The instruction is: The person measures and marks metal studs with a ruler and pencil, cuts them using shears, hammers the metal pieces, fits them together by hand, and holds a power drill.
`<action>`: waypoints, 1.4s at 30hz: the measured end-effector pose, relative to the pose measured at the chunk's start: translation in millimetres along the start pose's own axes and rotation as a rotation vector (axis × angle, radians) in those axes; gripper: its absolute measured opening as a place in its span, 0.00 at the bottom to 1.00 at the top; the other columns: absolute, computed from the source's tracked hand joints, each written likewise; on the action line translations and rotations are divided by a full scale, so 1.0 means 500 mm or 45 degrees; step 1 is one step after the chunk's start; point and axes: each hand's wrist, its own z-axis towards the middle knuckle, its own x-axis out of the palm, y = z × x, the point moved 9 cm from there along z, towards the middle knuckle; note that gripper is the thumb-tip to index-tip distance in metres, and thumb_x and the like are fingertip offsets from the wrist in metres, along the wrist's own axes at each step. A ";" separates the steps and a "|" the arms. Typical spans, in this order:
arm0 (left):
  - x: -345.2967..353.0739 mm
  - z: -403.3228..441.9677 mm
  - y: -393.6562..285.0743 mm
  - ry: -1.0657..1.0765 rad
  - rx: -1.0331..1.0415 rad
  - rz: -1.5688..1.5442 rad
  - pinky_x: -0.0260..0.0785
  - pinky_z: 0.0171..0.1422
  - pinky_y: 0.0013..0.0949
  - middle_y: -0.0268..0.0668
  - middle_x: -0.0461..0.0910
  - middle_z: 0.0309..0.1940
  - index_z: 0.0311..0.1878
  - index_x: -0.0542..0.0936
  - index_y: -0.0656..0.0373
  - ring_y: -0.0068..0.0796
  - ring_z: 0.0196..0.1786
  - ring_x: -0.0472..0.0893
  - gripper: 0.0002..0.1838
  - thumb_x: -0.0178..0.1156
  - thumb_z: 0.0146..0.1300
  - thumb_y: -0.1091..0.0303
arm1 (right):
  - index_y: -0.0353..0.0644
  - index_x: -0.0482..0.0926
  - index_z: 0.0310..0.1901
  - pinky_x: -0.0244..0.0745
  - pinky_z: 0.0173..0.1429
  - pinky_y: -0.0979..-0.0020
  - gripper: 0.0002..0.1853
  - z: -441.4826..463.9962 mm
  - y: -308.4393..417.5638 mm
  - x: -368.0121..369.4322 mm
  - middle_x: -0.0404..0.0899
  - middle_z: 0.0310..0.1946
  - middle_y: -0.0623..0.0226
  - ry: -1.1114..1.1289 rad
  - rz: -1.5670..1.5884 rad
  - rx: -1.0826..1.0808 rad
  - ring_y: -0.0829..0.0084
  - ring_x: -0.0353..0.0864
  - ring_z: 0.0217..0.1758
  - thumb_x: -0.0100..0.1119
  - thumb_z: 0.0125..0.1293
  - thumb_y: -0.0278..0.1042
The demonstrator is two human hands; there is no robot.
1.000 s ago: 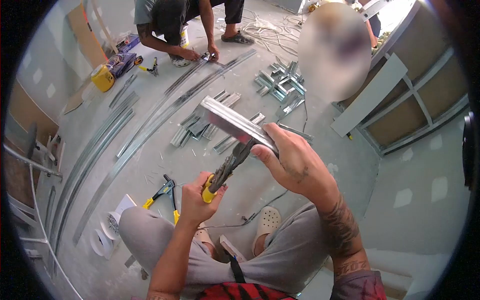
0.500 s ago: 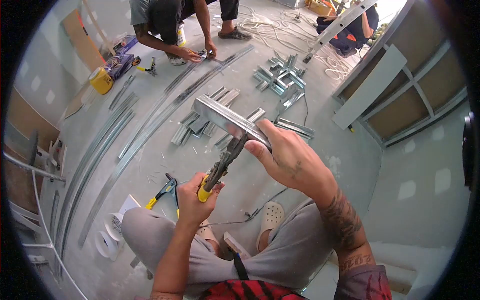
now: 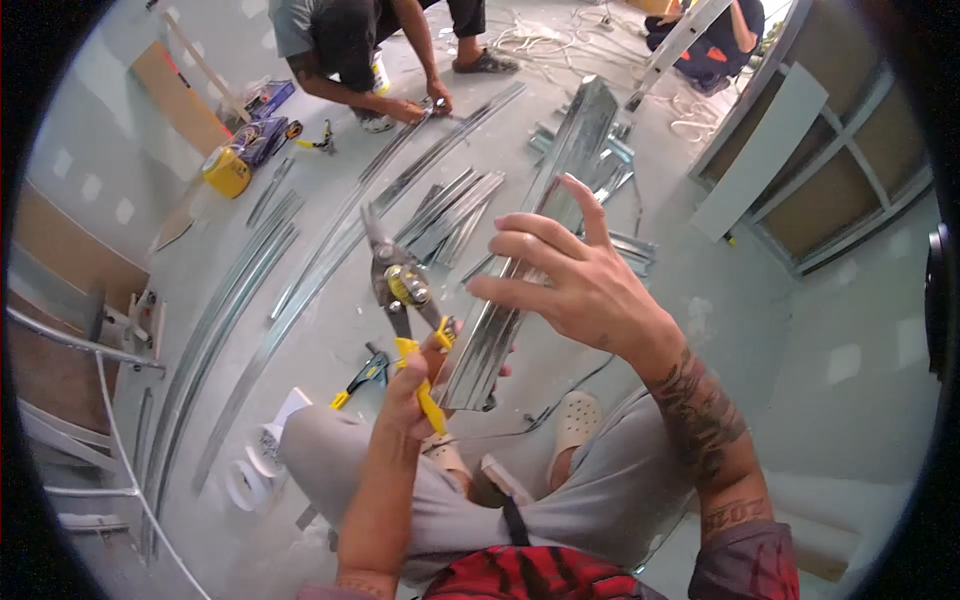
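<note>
My left hand [image 3: 408, 395] is closed around the yellow handles of a pair of tin snips [image 3: 400, 285], whose jaws point up and away. A length of shiny metal channel [image 3: 480, 355] slants up from beside that hand, its lower end near my left fingers; fingertips show at its right edge. Over the channel's middle, my right hand [image 3: 575, 265] has its fingers spread apart, some crossing in front of the metal. Whether they touch it is unclear, and my right thumb is hidden.
Cut channel pieces [image 3: 455, 215] lie beyond my hands, long curved strips [image 3: 225, 275] to the left. A riveter [image 3: 362, 378] is near my knee. A co-worker's hands [image 3: 420, 108] handle metal ahead. A ladder [image 3: 690, 45] stands back right; a white board [image 3: 760, 150] leans on a frame.
The channel has swung from lying across my view to pointing away, its near end lower. The snips have come off it and moved left, jaws upward. My right fingers have spread.
</note>
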 end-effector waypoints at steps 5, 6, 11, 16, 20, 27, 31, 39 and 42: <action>0.030 -0.012 -0.014 0.064 -0.058 0.231 0.75 0.60 0.42 0.53 0.79 0.53 0.65 0.69 0.61 0.41 0.55 0.82 0.36 0.72 0.55 0.63 | 0.67 0.77 0.58 0.46 0.78 0.42 0.26 0.005 0.045 0.013 0.73 0.57 0.68 -0.175 -0.059 -0.121 0.69 0.69 0.67 0.61 0.59 0.29; 0.032 -0.013 -0.016 0.065 -0.054 0.235 0.75 0.60 0.42 0.53 0.79 0.53 0.65 0.69 0.61 0.41 0.55 0.82 0.36 0.72 0.55 0.63 | 0.67 0.77 0.58 0.46 0.78 0.42 0.26 0.009 0.053 0.014 0.73 0.57 0.68 -0.179 -0.061 -0.124 0.69 0.69 0.67 0.61 0.59 0.29; 0.000 -0.042 -0.099 -0.449 0.430 0.810 0.75 0.52 0.33 0.41 0.82 0.47 0.59 0.73 0.63 0.30 0.47 0.83 0.28 0.71 0.57 0.70 | 0.39 0.69 0.66 0.67 0.68 0.58 0.31 -0.041 -0.018 0.148 0.73 0.58 0.47 0.018 0.973 0.869 0.52 0.71 0.64 0.64 0.64 0.43; 0.013 -0.051 -0.118 -0.571 0.417 1.147 0.71 0.33 0.22 0.31 0.82 0.37 0.52 0.78 0.63 0.19 0.34 0.81 0.20 0.72 0.58 0.71 | 0.28 0.71 0.61 0.74 0.60 0.63 0.33 -0.044 0.066 0.254 0.78 0.51 0.49 0.161 1.841 1.066 0.62 0.79 0.54 0.64 0.67 0.51; 0.016 -0.058 -0.127 -0.627 0.673 1.720 0.72 0.52 0.32 0.38 0.80 0.46 0.58 0.73 0.65 0.29 0.48 0.80 0.27 0.71 0.57 0.72 | 0.31 0.74 0.53 0.77 0.49 0.66 0.24 -0.018 0.023 0.227 0.83 0.38 0.55 0.188 1.574 0.974 0.67 0.84 0.43 0.60 0.69 0.46; -0.009 -0.031 -0.068 -0.485 0.580 1.946 0.70 0.60 0.35 0.46 0.77 0.53 0.67 0.68 0.65 0.37 0.52 0.80 0.37 0.60 0.47 0.78 | 0.33 0.70 0.57 0.75 0.53 0.57 0.26 -0.017 -0.115 0.003 0.78 0.46 0.47 0.035 0.432 0.527 0.49 0.80 0.49 0.57 0.69 0.48; 0.004 -0.008 -0.018 -0.374 0.621 1.856 0.71 0.57 0.33 0.43 0.77 0.51 0.71 0.66 0.59 0.34 0.49 0.80 0.41 0.58 0.46 0.82 | 0.34 0.70 0.57 0.74 0.53 0.58 0.26 -0.021 -0.112 -0.041 0.78 0.46 0.51 0.074 0.443 0.429 0.51 0.79 0.49 0.58 0.68 0.48; -0.016 0.002 0.019 -0.415 0.313 1.723 0.63 0.69 0.34 0.38 0.77 0.57 0.70 0.67 0.60 0.30 0.61 0.76 0.39 0.58 0.49 0.84 | 0.33 0.72 0.60 0.76 0.46 0.59 0.29 -0.034 -0.112 -0.057 0.78 0.43 0.51 0.213 0.434 0.411 0.51 0.80 0.43 0.60 0.63 0.45; -0.021 0.006 0.032 -0.360 0.349 1.644 0.63 0.68 0.33 0.38 0.77 0.57 0.70 0.67 0.60 0.29 0.61 0.75 0.39 0.58 0.49 0.83 | 0.32 0.73 0.59 0.76 0.46 0.59 0.29 -0.033 -0.112 -0.044 0.79 0.42 0.52 0.219 0.450 0.429 0.52 0.81 0.42 0.60 0.63 0.45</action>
